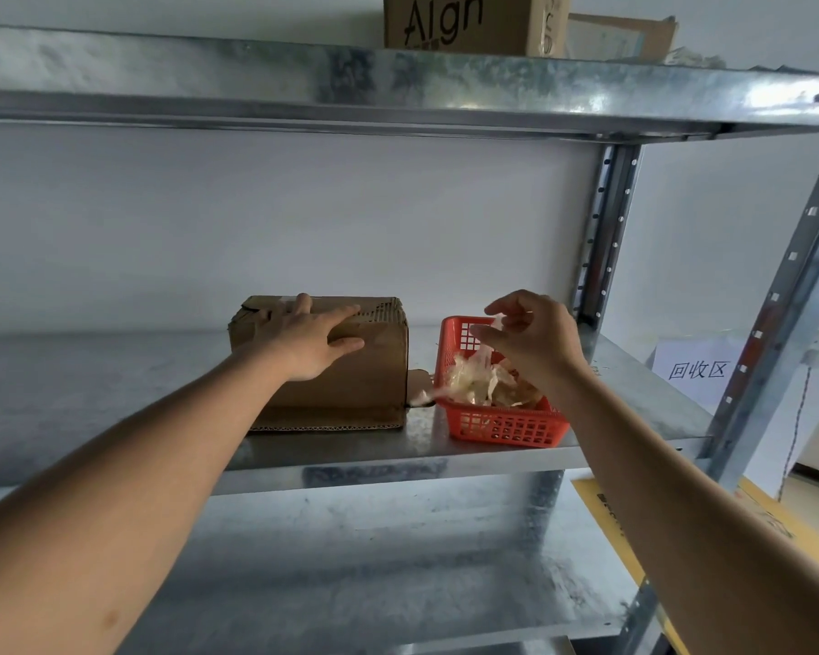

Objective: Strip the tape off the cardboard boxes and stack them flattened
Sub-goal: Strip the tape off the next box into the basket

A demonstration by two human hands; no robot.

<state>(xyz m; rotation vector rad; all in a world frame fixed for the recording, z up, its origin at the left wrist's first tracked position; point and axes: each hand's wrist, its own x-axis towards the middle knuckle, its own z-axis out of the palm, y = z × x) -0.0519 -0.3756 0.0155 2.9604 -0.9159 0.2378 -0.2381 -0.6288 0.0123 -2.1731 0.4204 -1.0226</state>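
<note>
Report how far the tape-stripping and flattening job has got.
Done: crumpled tape strips lie in the red basket. In hand: the right hand hovers over the basket with a scrap of tape at its fingertips, while the left hand rests on the brown box, not yet flattened. Left: that box, plus the printed box on the top shelf. No flattened stack shows.

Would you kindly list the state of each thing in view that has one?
cardboard box: still standing, not flattened
left hand: open, resting on the box
right hand: over the basket, pinching clear tape
red basket: holds crumpled tape
Algn box: intact, on top shelf
</note>
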